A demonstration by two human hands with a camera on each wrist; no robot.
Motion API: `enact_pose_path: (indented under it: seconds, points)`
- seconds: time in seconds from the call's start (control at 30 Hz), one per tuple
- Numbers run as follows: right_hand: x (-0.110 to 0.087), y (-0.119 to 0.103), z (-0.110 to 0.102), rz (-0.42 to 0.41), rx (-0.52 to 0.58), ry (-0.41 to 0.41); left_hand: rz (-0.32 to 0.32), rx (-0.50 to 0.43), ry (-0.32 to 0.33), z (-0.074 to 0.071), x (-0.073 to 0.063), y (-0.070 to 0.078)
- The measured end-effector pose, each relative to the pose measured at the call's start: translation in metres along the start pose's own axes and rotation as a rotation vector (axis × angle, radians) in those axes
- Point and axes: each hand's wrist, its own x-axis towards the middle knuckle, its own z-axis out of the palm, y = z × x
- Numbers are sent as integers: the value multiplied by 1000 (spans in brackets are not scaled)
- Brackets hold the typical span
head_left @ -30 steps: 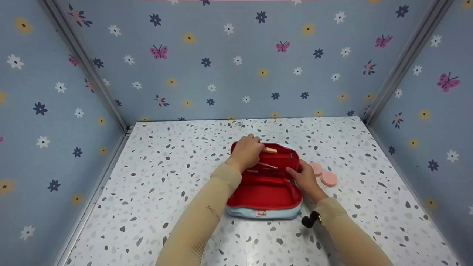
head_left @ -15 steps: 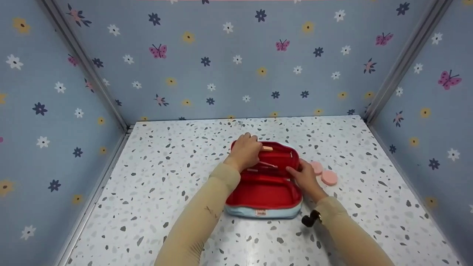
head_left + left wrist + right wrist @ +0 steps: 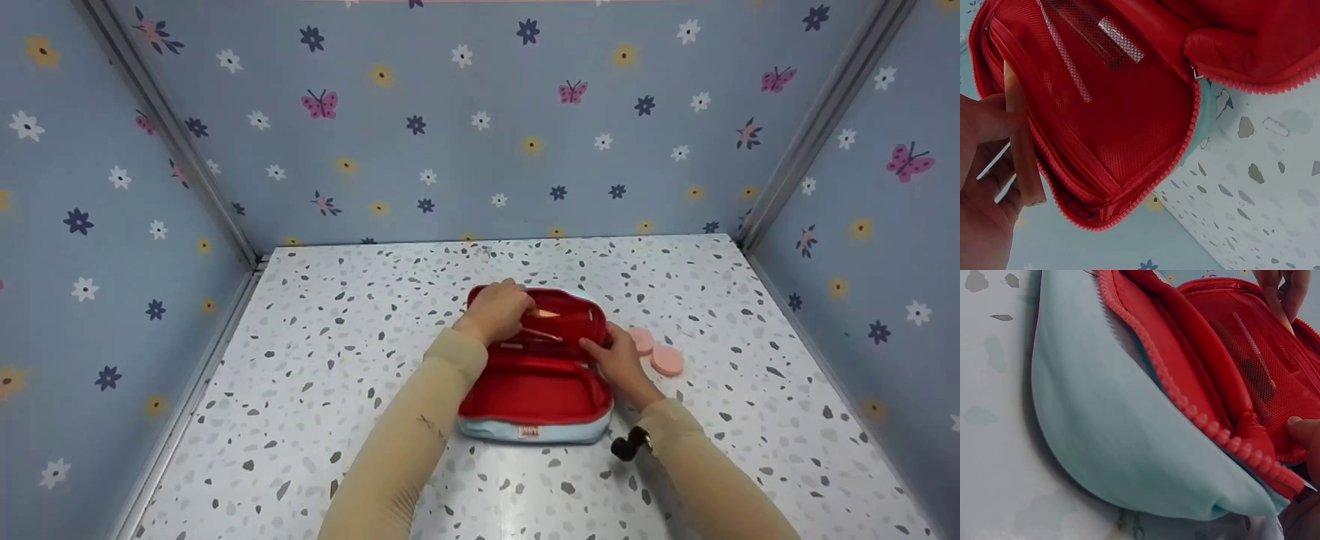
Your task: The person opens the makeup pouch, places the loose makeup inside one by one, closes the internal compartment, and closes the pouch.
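Observation:
A light-blue zip case (image 3: pixel 566 433) with a red lining lies open on the table. My left hand (image 3: pixel 499 309) is over its raised lid and pinches a peach-coloured stick (image 3: pixel 1026 163) between thumb and fingers. One end of the stick goes behind the red edge of the lid's pocket; the other end sticks out. Two thin white strips (image 3: pixel 1005 188) show among the left fingers; what they are I cannot tell. A slim pale stick (image 3: pixel 1064 50) sits behind the lid's mesh. My right hand (image 3: pixel 621 364) grips the lid's right edge, thumb on the inside.
Two pink round discs (image 3: pixel 667 361) lie beside my right hand on the speckled table (image 3: pixel 337 360). Flower-patterned panels (image 3: pixel 480 150) close off the back and both sides. A small black device (image 3: pixel 628 445) is worn at the right wrist.
My left hand has shifted slightly down toward the lid's pocket. The peach-coloured stick has moved down and tilted, and less of it shows. My right hand stays on the lid's edge.

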Motion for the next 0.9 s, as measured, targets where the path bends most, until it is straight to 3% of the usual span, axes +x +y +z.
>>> enact_pose_path:
  seconds: [0.33,0.53,0.67,0.8,0.9]
  points:
    - [-2,0,1,31,0,-13,12,29,-6,6,5,6]
    - [-2,-1,0,25,3,-23,-39,-112,-42,13,9,5]
    - [-2,0,0,-5,15,-3,-46,-178,-21,18,8,1]
    - [-2,-1,2,-29,33,18,13,-106,21,22,5,-2]
    - [-2,-2,4,-24,35,20,18,-46,43,24,3,-4]
